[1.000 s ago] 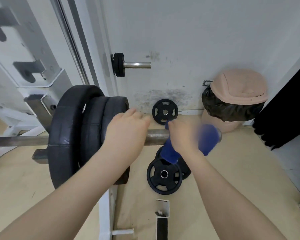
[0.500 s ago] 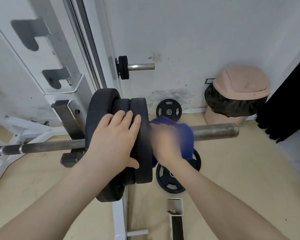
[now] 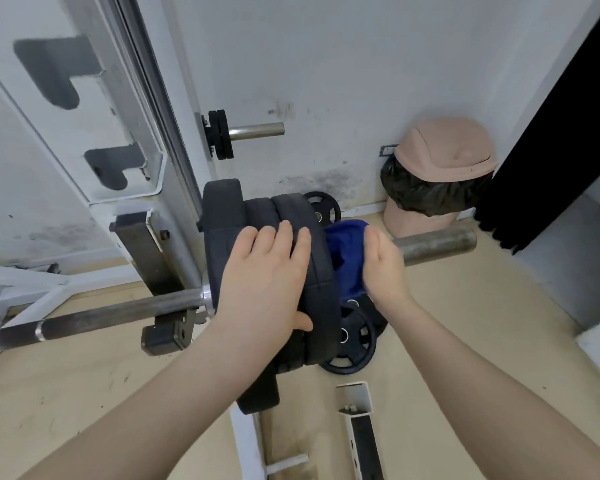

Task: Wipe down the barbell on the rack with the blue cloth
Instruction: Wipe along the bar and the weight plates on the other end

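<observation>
The barbell (image 3: 94, 317) lies across the white rack (image 3: 125, 188), loaded with three black weight plates (image 3: 222, 216). Its bare steel sleeve end (image 3: 437, 242) sticks out to the right. My left hand (image 3: 267, 282) rests flat on the outer plate's rim, fingers spread, holding nothing. My right hand (image 3: 383, 268) presses the blue cloth (image 3: 343, 251) around the sleeve, right against the outer plate's face. The sleeve under the cloth is hidden.
Loose black plates (image 3: 354, 337) lie on the wooden floor below the sleeve; another (image 3: 321, 207) leans at the wall. A beige bin with a black bag (image 3: 440, 178) stands at the right. A storage peg with small plates (image 3: 236, 133) juts from the upright. White rack feet (image 3: 357, 407) lie near me.
My right hand has slid the cloth left along the sleeve from its end to the plates. My left hand moved from the sleeve onto the outer plate. The view shifted.
</observation>
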